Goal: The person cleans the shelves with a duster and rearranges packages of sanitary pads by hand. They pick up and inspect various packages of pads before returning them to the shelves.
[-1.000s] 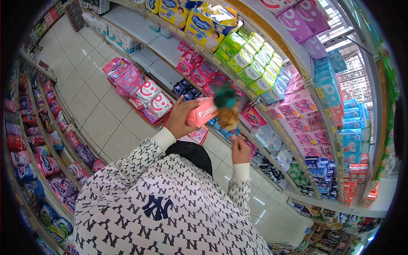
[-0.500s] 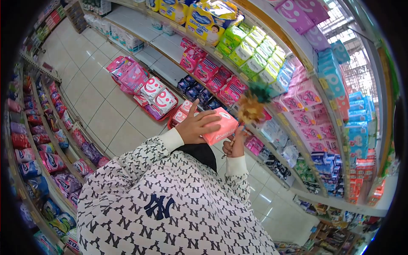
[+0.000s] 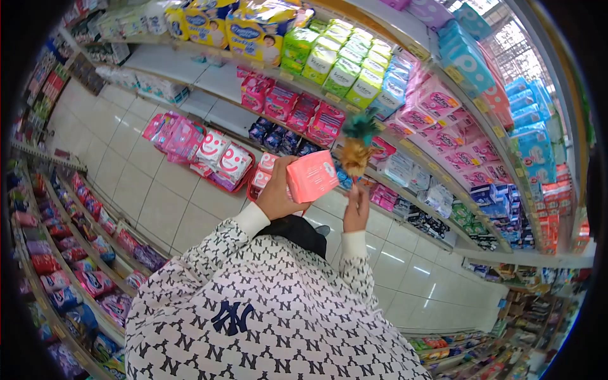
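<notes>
My left hand (image 3: 278,193) grips a coral-pink tissue pack (image 3: 315,177) from its left side, holding it up in front of my chest. To the right of it, my right hand (image 3: 356,208) is closed around the thin handle of a feather duster (image 3: 354,154). Brown and green feathers stand up above that hand, overlapping the shelf goods behind. Below the pack, a dark piece of cloth (image 3: 294,237) shows at the front of my patterned top.
Red baskets (image 3: 239,183) with pink and white packs stand on the tiled floor (image 3: 180,202) beyond my left hand. Stocked shelves (image 3: 373,161) curve along the front and right. More shelves of colourful packs (image 3: 95,282) run down the left side.
My left hand has shifted from fingers across the pack to gripping its side, and the pack has turned. My right hand has drawn apart from the pack with the duster. The view has swung right.
</notes>
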`<state>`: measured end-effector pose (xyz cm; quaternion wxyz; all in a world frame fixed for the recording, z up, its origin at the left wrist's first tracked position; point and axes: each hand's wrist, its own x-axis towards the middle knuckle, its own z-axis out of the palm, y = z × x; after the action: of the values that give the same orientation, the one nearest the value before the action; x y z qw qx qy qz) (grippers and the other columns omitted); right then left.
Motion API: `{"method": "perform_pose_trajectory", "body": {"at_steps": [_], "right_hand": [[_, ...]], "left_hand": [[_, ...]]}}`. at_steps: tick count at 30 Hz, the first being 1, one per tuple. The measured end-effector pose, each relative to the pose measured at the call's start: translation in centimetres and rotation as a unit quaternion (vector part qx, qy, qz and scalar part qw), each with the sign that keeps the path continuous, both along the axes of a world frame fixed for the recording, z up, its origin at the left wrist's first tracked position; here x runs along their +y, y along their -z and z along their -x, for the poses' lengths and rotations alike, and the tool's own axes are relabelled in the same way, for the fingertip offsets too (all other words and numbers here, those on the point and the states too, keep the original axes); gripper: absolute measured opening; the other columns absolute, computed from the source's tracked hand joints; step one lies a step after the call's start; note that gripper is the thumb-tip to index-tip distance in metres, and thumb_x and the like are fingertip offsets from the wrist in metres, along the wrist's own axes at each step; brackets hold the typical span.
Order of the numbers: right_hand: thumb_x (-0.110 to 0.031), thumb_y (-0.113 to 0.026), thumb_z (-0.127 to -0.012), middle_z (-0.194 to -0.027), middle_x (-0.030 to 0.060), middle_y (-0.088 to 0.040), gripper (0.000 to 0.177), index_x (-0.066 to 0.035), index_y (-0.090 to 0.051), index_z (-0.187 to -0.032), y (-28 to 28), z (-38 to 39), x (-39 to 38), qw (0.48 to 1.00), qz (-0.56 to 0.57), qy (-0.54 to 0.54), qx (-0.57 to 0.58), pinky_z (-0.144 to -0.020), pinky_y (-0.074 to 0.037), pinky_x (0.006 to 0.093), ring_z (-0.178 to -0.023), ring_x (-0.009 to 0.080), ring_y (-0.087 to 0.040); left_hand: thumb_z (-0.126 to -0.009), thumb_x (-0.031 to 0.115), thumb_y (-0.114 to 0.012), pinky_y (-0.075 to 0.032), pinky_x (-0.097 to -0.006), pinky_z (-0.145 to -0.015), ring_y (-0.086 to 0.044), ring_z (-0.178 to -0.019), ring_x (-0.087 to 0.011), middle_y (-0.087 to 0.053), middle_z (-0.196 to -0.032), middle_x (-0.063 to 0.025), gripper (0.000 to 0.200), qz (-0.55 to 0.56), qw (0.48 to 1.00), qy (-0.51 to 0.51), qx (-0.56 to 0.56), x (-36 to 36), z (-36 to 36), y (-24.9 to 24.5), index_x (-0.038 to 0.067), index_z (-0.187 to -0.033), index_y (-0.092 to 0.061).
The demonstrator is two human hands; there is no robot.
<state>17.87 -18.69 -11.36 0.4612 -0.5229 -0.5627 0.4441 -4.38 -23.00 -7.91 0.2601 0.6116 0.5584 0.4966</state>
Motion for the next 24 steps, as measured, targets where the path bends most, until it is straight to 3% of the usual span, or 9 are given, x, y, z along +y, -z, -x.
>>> {"method": "perform_pose_trajectory", "body": {"at_steps": [1, 2, 6, 7, 12, 15, 17, 19, 24], "right_hand": [[-0.035, -0.050, -0.101, -0.080, 0.0000, -0.058, 0.034, -0.007, -0.056, -0.118, -0.9, -0.2, -0.4, 0.990, -0.124, 0.025, -0.066, -0.052, -0.044, 0.0259, -0.057, 0.0091, -0.053], [-0.030, -0.049, -0.102, -0.077, 0.0065, -0.062, 0.030, -0.006, -0.061, -0.113, -2.2, -1.8, -2.0, 0.997, 0.010, -0.017, -0.072, -0.069, -0.049, 0.0304, -0.073, 0.0177, -0.062], [-0.022, -0.052, -0.099, -0.093, 0.0172, -0.067, 0.023, -0.006, -0.065, -0.108, -1.6, -6.3, -4.2, 0.974, -0.044, -0.055, -0.217, -0.068, -0.050, 0.0306, -0.075, 0.0266, -0.066], [-0.022, -0.053, -0.100, -0.069, 0.0020, -0.053, 0.023, -0.005, -0.065, -0.110, -0.4, -8.1, -3.3, 0.980, 0.047, -0.003, -0.194, -0.058, -0.042, 0.0246, -0.063, 0.0069, -0.048], [-0.021, -0.055, -0.098, -0.091, 0.0145, -0.069, 0.023, -0.005, -0.068, -0.108, -3.0, -12.1, -2.4, 0.994, -0.003, 0.059, -0.088, -0.064, -0.049, 0.0297, -0.069, 0.0169, -0.063], [-0.021, -0.055, -0.098, -0.093, 0.0134, -0.070, 0.024, -0.004, -0.068, -0.109, -7.4, -13.0, -2.7, 0.973, -0.039, -0.020, -0.225, -0.063, -0.047, 0.0270, -0.069, 0.0110, -0.059], [-0.033, -0.053, -0.099, -0.084, 0.0056, -0.069, 0.032, -0.006, -0.067, -0.110, -1.4, -17.0, 1.2, 0.994, -0.004, 0.066, -0.088, -0.054, -0.043, 0.0243, -0.056, 0.0095, -0.052], [-0.043, -0.054, -0.097, -0.083, 0.0047, -0.066, 0.040, -0.009, -0.061, -0.117, -2.8, -19.9, 4.6, 0.976, 0.200, 0.079, 0.042, -0.042, -0.032, 0.0213, -0.044, 0.0057, -0.039], [-0.047, -0.057, -0.094, -0.092, 0.0030, -0.061, 0.043, -0.012, -0.050, -0.118, -7.6, -20.8, 7.6, 0.911, 0.284, 0.026, 0.299, -0.033, -0.016, 0.0180, -0.038, 0.0005, -0.025]], "left_hand": [[-0.058, 0.025, -0.088, -0.041, -0.0419, -0.101, -0.043, -0.122, -0.0366, -0.040, -0.128, -0.0195, 0.097, -0.003, 1.000, 0.003, 0.002, 0.4, 0.2, 0.3, 0.000, -0.133, -0.031], [-0.058, 0.025, -0.088, -0.040, -0.0422, -0.101, -0.043, -0.122, -0.0369, -0.040, -0.128, -0.0196, 0.098, -0.003, 1.000, 0.006, 0.004, 0.8, 0.1, 0.9, 0.001, -0.133, -0.031], [-0.055, 0.025, -0.089, -0.038, -0.0440, -0.104, -0.042, -0.124, -0.0377, -0.039, -0.129, -0.0196, 0.102, -0.016, 0.999, 0.037, 0.024, 1.5, -2.3, 0.5, 0.003, -0.134, -0.030], [-0.054, 0.025, -0.090, -0.038, -0.0444, -0.104, -0.042, -0.124, -0.0379, -0.039, -0.130, -0.0197, 0.102, -0.025, 0.998, 0.047, 0.029, 1.7, -3.2, 0.3, 0.004, -0.135, -0.030], [-0.054, 0.024, -0.090, -0.039, -0.0448, -0.104, -0.042, -0.125, -0.0389, -0.038, -0.133, -0.0204, 0.102, -0.073, 0.993, 0.082, 0.037, 4.3, -8.2, -0.1, 0.006, -0.135, -0.030], [-0.054, 0.022, -0.089, -0.040, -0.0443, -0.104, -0.042, -0.126, -0.0380, -0.038, -0.134, -0.0203, 0.101, -0.003, 0.992, 0.125, -0.014, 5.6, -11.5, -1.4, 0.007, -0.135, -0.031], [-0.054, 0.019, -0.089, -0.042, -0.0427, -0.102, -0.043, -0.126, -0.0375, -0.036, -0.135, -0.0198, 0.101, -0.105, 0.989, 0.101, 0.022, 6.8, -14.4, -2.7, 0.008, -0.135, -0.030], [-0.054, 0.022, -0.090, -0.037, -0.0432, -0.106, -0.039, -0.130, -0.0361, -0.033, -0.140, -0.0196, 0.104, -0.075, 0.986, 0.150, -0.004, 8.0, -16.7, -2.0, 0.006, -0.136, -0.028], [-0.067, 0.015, -0.082, -0.041, -0.0470, -0.103, -0.039, -0.132, -0.0418, -0.026, -0.144, -0.0248, 0.104, -0.087, 0.955, 0.250, 0.134, 11.4, -21.0, -4.0, 0.006, -0.146, -0.014]]}}
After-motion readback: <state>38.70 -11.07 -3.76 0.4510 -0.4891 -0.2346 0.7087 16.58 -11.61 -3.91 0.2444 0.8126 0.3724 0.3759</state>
